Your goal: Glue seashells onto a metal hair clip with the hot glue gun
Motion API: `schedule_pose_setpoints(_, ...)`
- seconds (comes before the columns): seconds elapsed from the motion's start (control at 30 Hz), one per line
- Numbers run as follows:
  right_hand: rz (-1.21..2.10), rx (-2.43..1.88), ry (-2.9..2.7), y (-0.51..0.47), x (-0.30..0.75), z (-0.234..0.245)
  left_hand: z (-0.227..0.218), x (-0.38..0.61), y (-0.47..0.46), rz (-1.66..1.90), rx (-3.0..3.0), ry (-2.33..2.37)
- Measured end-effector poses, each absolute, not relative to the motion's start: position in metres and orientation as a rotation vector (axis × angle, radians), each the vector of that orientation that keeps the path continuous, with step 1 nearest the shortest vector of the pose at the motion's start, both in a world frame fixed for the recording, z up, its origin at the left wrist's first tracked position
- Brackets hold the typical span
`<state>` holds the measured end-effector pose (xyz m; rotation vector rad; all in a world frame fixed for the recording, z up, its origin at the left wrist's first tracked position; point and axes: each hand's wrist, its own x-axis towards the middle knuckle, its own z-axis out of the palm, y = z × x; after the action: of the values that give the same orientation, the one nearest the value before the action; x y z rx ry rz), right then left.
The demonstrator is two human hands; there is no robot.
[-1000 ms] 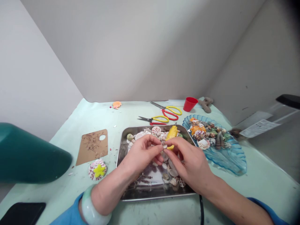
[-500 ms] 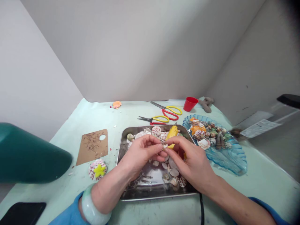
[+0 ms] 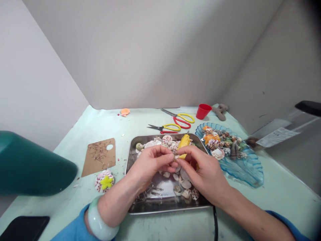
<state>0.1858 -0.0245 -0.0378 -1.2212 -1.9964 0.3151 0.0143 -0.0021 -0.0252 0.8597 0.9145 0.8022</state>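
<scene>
Both hands meet above a metal tray (image 3: 150,211) that holds shells. My left hand (image 3: 152,164) is closed, its thumb and fingers pinching a small whitish piece (image 3: 176,156) whose kind I cannot make out. From the other side my right hand (image 3: 200,170) pinches the same piece between thumb and forefinger. Behind the fingertips lies a yellow tool (image 3: 185,142) with a dark tip, partly hidden by my right hand. Flat pale shells (image 3: 186,184) and small spiral shells (image 3: 187,193) rest in the tray below, with thin metal bits (image 3: 156,192) near my left wrist.
Behind the tray lie two pairs of scissors (image 3: 173,128) (image 3: 184,117) and a red cup (image 3: 203,111). A blue shell-shaped dish (image 3: 245,174) with shells stands right. Left are a brown board (image 3: 100,157), a shell with a yellow-green star (image 3: 106,182) and a dark green cylinder (image 3: 35,164).
My hands stay together over the tray, with only slight finger movement around the small piece. The other things have not visibly moved.
</scene>
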Motion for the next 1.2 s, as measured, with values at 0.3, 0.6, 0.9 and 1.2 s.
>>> schedule_pose_setpoints(0.3, 0.325, -1.215, -2.040, -0.024, 0.186, -0.039, -0.026, 0.014, 0.000, 0.746, 0.790, 0.912)
schedule_pose_setpoints(0.6, 0.312, -1.301, -2.070, -0.022, 0.188, -0.037, -0.022, 0.016, -0.001, 0.812, 0.753, 0.975)
schedule_pose_setpoints(0.9, -0.176, -1.911, -2.372, -0.012, 0.213, -0.012, -0.022, 0.015, 0.002, 0.871, 0.704, 0.995)
schedule_pose_setpoints(1.2, -0.124, -1.948, -2.562, -0.017, 0.216, -0.007, -0.018, 0.014, 0.001, 0.894, 0.623, 0.954)
